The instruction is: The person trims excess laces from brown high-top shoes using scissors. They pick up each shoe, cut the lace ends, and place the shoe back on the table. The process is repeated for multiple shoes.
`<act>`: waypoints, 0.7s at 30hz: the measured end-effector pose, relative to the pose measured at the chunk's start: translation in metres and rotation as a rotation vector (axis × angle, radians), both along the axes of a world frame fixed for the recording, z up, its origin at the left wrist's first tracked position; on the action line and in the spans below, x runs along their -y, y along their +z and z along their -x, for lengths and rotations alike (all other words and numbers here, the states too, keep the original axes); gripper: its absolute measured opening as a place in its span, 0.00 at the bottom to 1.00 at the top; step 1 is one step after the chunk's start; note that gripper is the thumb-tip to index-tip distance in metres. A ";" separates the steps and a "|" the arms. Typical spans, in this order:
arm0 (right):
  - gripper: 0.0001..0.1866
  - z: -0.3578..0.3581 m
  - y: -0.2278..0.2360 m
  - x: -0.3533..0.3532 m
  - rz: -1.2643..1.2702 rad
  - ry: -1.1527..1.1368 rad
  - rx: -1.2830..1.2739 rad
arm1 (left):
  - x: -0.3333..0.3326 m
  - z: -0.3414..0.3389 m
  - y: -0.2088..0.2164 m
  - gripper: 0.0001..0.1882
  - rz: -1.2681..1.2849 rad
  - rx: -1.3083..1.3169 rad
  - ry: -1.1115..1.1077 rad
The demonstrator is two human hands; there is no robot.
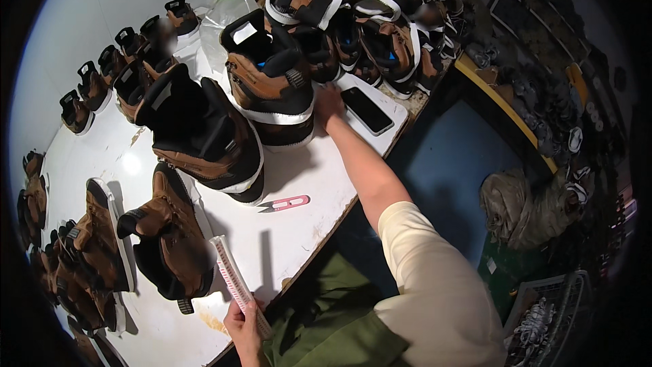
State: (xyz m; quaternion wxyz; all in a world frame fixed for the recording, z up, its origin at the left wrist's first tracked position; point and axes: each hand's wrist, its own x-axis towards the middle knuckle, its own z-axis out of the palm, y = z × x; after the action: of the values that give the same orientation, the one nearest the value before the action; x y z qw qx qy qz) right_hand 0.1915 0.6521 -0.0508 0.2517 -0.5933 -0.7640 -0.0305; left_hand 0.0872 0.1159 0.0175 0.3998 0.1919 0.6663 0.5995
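My left hand (243,325), low at the table's front edge, is closed around the lower end of a long white strip with rows of small red marks (233,273). Beside the strip, a brown and black boot (178,245) lies on its side. My right arm reaches forward, and my right hand (329,105) is against the right side of an upright boot (268,81); its fingers are mostly hidden. A black phone (367,110) lies just right of that hand. Another upright boot (200,132) stands nearer, with pink-handled thread snips (288,204) beside its toe.
A pile of boots with white soles (380,34) fills the table's far end. More boots (102,71) stand along the wall, and several (85,265) lie at the left. A wire basket (543,319) stands at the lower right, below a bundled cloth (519,207).
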 end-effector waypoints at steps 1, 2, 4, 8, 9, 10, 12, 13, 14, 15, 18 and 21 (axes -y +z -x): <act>0.11 0.001 -0.001 -0.001 -0.012 -0.012 0.010 | -0.002 -0.001 0.001 0.10 0.001 0.003 -0.014; 0.09 0.005 0.005 0.004 -0.026 -0.019 0.022 | -0.001 0.000 0.000 0.10 0.008 -0.010 -0.020; 0.07 0.010 0.007 0.011 -0.055 -0.030 0.022 | 0.001 0.002 -0.003 0.10 0.023 -0.036 -0.032; 0.07 0.009 0.009 0.012 -0.120 -0.053 0.009 | -0.003 0.002 -0.004 0.10 0.045 -0.028 0.006; 0.07 0.010 0.010 0.012 -0.133 -0.057 0.015 | -0.004 0.002 -0.005 0.09 0.046 -0.023 0.021; 0.07 0.010 0.010 0.012 -0.126 -0.056 0.027 | -0.004 0.002 -0.006 0.09 0.046 -0.017 0.035; 0.08 0.009 0.014 0.014 -0.108 -0.057 0.043 | 0.002 0.006 -0.013 0.11 0.048 0.042 -0.014; 0.08 0.009 0.012 0.011 -0.119 -0.066 0.030 | 0.004 0.007 -0.016 0.12 0.050 0.072 -0.038; 0.08 0.010 0.010 0.010 -0.134 -0.071 0.021 | 0.003 0.006 -0.013 0.12 0.044 0.062 -0.021; 0.08 0.012 0.008 0.008 -0.149 -0.076 0.011 | 0.001 0.003 -0.009 0.11 0.039 0.051 -0.005; 0.09 0.010 0.005 0.004 -0.128 -0.060 0.076 | 0.000 0.002 -0.004 0.11 0.049 0.038 0.004; 0.10 0.012 0.003 0.003 -0.131 -0.064 0.090 | 0.003 0.000 -0.009 0.11 0.027 0.031 0.008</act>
State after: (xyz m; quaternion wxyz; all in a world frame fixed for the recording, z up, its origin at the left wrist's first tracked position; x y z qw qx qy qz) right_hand 0.1800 0.6495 -0.0478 0.2545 -0.5978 -0.7514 -0.1151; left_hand 0.0867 0.1129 0.0089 0.4102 0.1745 0.6687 0.5951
